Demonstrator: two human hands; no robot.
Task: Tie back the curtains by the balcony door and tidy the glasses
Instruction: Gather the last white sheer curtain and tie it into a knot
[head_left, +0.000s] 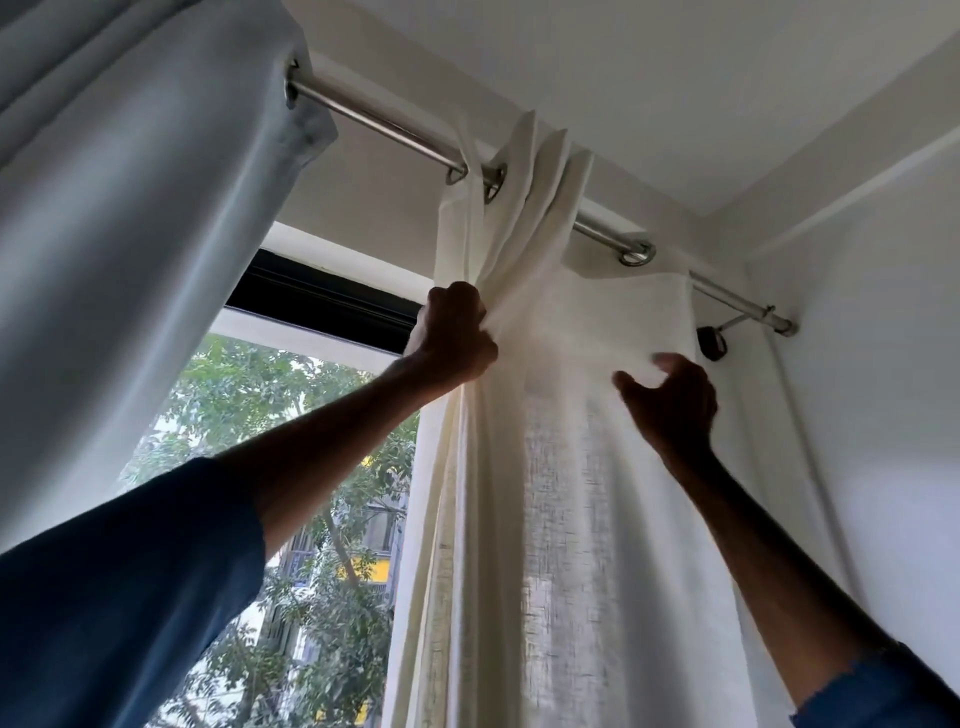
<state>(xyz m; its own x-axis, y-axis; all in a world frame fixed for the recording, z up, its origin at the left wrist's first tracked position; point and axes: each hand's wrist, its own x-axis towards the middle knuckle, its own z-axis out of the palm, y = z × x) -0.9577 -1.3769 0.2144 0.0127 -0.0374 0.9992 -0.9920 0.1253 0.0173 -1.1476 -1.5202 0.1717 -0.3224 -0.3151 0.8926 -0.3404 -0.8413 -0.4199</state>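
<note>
A cream sheer curtain (561, 467) hangs by metal eyelets from a steel rod (384, 122) near the ceiling. My left hand (454, 338) is raised high and grips a bunch of the curtain's gathered folds at its left edge. My right hand (670, 405) reaches up to the flatter part of the same curtain; its thumb and curled fingers pinch a fold of the fabric. A thick grey-blue curtain (119, 223) hangs on the same rod at the upper left, pushed aside. No glasses are in view.
Between the two curtains the balcony door's glass (291, 426) shows trees and a building outside, under a black frame. A white wall (883, 364) closes the right side, where the rod ends in a bracket (779, 325) with a small black hook below it.
</note>
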